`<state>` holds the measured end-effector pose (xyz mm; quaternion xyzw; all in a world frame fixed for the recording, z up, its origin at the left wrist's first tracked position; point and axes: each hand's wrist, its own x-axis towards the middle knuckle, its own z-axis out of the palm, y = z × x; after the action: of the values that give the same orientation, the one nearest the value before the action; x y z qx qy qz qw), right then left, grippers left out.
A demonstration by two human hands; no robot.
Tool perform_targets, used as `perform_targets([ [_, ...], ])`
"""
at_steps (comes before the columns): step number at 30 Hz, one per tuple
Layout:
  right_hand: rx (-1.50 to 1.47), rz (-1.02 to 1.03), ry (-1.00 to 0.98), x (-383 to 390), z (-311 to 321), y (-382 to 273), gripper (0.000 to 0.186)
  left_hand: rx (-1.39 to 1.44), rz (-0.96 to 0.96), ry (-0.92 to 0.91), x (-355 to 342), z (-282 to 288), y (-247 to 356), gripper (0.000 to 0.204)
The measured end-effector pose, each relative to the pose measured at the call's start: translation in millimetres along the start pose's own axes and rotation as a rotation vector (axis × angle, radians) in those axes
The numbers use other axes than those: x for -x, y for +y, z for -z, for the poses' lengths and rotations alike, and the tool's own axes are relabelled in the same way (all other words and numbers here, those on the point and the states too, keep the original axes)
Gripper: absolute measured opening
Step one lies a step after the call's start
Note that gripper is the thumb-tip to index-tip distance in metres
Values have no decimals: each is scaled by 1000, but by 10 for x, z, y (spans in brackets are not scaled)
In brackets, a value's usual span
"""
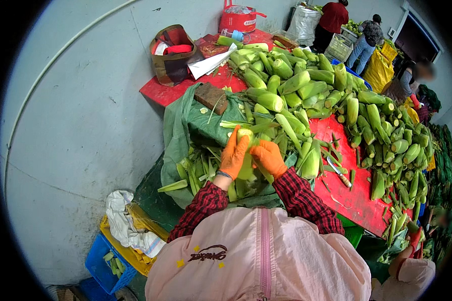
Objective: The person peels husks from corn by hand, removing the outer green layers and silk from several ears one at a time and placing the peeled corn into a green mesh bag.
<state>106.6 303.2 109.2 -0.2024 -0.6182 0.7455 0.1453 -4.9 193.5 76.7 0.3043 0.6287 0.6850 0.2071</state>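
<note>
In orange gloves, both my hands are together over a green sack at the table's near edge. An ear of corn stands roughly upright with its pale cut end up. My left hand is closed round it from the left. My right hand is closed at its right side, on green husk; its fingertips are partly hidden. Stripped corn husks fill the sack's mouth below. A large heap of corn in green husks lies just beyond my hands.
A knife lies on the red table to my right. A brown block rests on the sack. A cloth bag stands at far left, and a blue crate at lower left. A co-worker's red-gloved hand is at right.
</note>
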Motion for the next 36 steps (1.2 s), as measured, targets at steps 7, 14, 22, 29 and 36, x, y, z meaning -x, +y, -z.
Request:
perform_targets([
  [7,-225,-2,-205,139,-56,-147,16,1056,358,-327,-72,106,-82,70],
  [14,-473,83,91,14,239,-76,21,854,199,-154,-2,246,-108,57],
  [22,-51,-106,281,-176,637,333,35,1055,132,7,-30,709,-50,78],
  [29,-23,-317,-372,-11,-83,103,62,1276,52,-213,-246,518,32,93],
  [36,856,399,354,62,-221,-76,79,584,177,152,-300,205,58,68],
])
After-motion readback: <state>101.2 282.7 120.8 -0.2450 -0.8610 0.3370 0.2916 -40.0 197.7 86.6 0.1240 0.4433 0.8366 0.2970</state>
